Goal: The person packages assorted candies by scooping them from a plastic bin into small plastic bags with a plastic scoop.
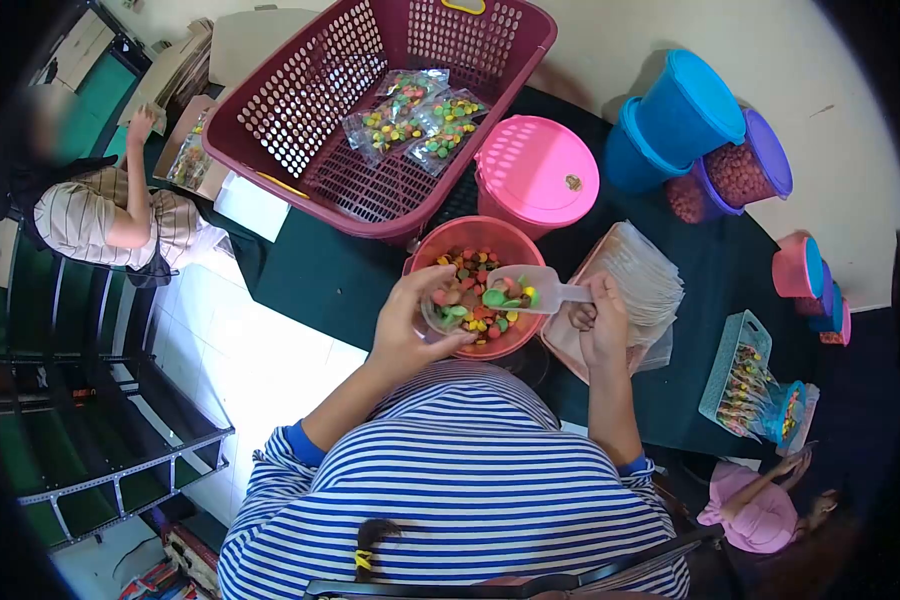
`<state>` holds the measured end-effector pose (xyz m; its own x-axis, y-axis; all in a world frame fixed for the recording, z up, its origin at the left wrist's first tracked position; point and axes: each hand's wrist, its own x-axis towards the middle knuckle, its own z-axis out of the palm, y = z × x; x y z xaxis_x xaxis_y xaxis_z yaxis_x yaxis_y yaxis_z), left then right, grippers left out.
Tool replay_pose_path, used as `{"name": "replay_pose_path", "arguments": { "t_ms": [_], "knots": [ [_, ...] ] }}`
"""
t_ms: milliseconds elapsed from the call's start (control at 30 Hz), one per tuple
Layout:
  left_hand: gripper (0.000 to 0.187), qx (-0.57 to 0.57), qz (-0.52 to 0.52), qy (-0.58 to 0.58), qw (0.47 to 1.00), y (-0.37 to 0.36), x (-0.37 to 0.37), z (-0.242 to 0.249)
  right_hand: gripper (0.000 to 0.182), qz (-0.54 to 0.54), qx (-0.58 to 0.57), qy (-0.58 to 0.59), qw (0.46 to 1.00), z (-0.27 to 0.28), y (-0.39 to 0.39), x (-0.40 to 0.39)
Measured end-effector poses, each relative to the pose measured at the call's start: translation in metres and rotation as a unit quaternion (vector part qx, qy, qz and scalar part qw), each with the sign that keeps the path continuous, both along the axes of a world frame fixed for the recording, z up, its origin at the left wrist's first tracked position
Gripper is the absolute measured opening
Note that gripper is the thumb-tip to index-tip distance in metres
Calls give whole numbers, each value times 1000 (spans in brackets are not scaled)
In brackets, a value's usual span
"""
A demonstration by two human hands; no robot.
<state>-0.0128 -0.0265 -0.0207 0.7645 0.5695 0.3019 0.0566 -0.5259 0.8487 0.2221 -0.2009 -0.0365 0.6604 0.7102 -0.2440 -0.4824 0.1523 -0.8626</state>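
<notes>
My left hand (407, 322) is wrapped round a small clear cup (432, 312) with green and other coloured candies in it. My right hand (604, 322) grips the handle of a translucent plastic scoop (542, 277), whose bowl carries green, yellow and brown candies. Both cup and scoop are held over an open pink-orange bucket (532, 248), the scoop's mouth pointing towards the cup. Loose round candies (476, 262) in red, yellow, green and brown lie inside the bucket. Beside my right hand, a pink tray (567, 358) holds a stack of clear plastic bags (642, 285).
A maroon basket (270, 185) holds several filled candy packets (420, 115). Next to it stands a lidded pink bucket (540, 175). Blue tubs (680, 110) and purple-lidded tubs (745, 165) line the wall. A teal basket (720, 370) has more packets. Other people sit at left (100, 205) and lower right (755, 508).
</notes>
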Motion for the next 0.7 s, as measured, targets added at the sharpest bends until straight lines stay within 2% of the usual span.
{"name": "replay_pose_path", "arguments": {
  "t_ms": [33, 67, 133, 167, 200, 267, 433, 533, 567, 600, 667, 700],
  "knots": [
    [88, -51, -8, -49, 997, 2, -3, 2, 20, -17, 4, -3, 1000, -2, -3, 3],
    [88, -51, -9, -49, 997, 2, -4, 2, 20, -18, 4, -3, 1000, -3, -5, 5],
    [96, -216, -65, -275, 935, 2, -8, 2, 20, -25, -3, -36, 999, -8, -9, 9],
    [98, -128, -90, -246, 957, 14, -9, 3, 20, -23, -4, -34, 999, -10, -10, 9],
    [98, -126, -85, -245, 957, 12, -10, 6, 20, -35, -13, -21, 999, -13, -11, 8],
    [95, -194, -45, -248, 948, 9, -4, 19, 20, -44, -17, -11, 999, -18, -7, 8],
    [98, -118, -112, -178, 970, 8, -11, 25, 21, -43, -37, -25, 998, -24, -10, 1],
    [90, -33, -168, -285, 943, 4, -13, 32, 21, -40, -36, -34, 998, -27, -14, 2],
    [90, -38, -146, -245, 958, 8, -15, 36, 21, -40, -40, -33, 998, -27, -18, 1],
    [88, -5, -76, -195, 978, 9, -10, 38, 20, -42, -41, -39, 998, -26, -19, 1],
    [83, 106, -7, -110, 988, 15, -9, 35, 19, -40, -32, -50, 997, -21, -13, 3],
    [83, 109, -8, -111, 988, 15, -8, 39, 19, -45, -19, -48, 998, -15, -13, 1]
  ]
}}
